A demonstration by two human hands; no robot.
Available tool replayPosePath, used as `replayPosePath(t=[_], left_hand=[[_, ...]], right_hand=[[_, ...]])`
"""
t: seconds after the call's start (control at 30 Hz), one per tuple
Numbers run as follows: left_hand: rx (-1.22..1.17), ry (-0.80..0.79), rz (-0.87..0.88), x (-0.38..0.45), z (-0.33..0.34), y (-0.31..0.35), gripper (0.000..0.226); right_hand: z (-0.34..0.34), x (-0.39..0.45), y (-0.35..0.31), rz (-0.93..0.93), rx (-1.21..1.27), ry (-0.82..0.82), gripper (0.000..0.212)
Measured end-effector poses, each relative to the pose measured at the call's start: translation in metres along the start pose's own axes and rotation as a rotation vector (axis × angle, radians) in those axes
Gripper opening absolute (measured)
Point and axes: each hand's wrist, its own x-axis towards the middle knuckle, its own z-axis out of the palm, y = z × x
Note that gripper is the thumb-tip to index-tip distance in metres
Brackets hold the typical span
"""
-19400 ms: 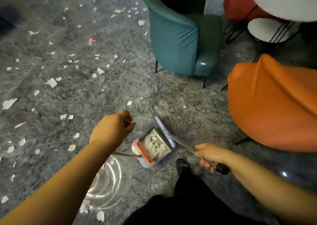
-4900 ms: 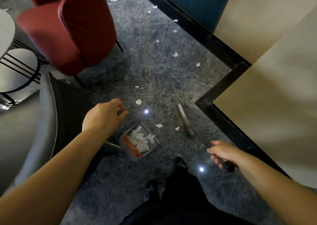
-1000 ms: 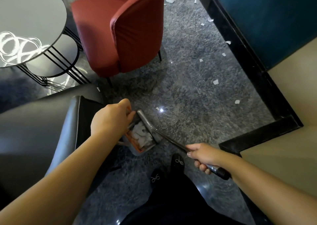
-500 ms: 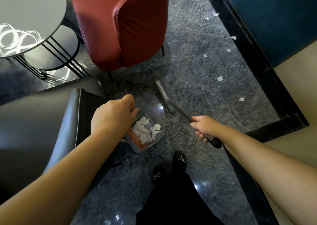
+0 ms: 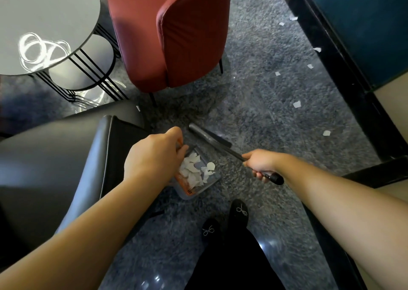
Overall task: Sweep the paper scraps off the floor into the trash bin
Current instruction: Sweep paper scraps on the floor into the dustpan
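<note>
My left hand [image 5: 154,155] grips the dustpan's upright handle, which the hand mostly hides. The grey dustpan [image 5: 212,180] sits low over the floor in front of my feet, holding several white paper scraps [image 5: 194,170] and an orange comb edge. My right hand [image 5: 259,163] grips the black handle of the broom [image 5: 209,138], whose grey head rests on the floor just beyond the dustpan. Loose paper scraps [image 5: 297,104] lie scattered on the grey floor to the right, toward the wall. No trash bin is in view.
A dark red armchair [image 5: 172,35] stands ahead, with round grey side tables [image 5: 44,22] to its left. A grey-black chair [image 5: 55,157] is close on my left. A black baseboard [image 5: 344,64] and wall corner run along the right. My black shoes [image 5: 238,212] are below.
The broom head has swung away from the dustpan's mouth and out over the floor, then drawn back a little toward the pan. My left hand keeps its hold on the dustpan handle.
</note>
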Motion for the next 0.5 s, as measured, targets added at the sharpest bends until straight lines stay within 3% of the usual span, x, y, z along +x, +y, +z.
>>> replayPosePath(t=[0.3,0.5], left_hand=[[-0.009,-0.019,-0.008,0.002,0.000,0.000,0.020],[-0.013,-0.021,-0.010,-0.002,-0.002,-0.003,0.021]], right_hand=[[0.040,-0.043,0.055,0.079,0.165,-0.104,0.047],[0.060,-0.087,0.067,0.045,0.292,-0.088,0.049]])
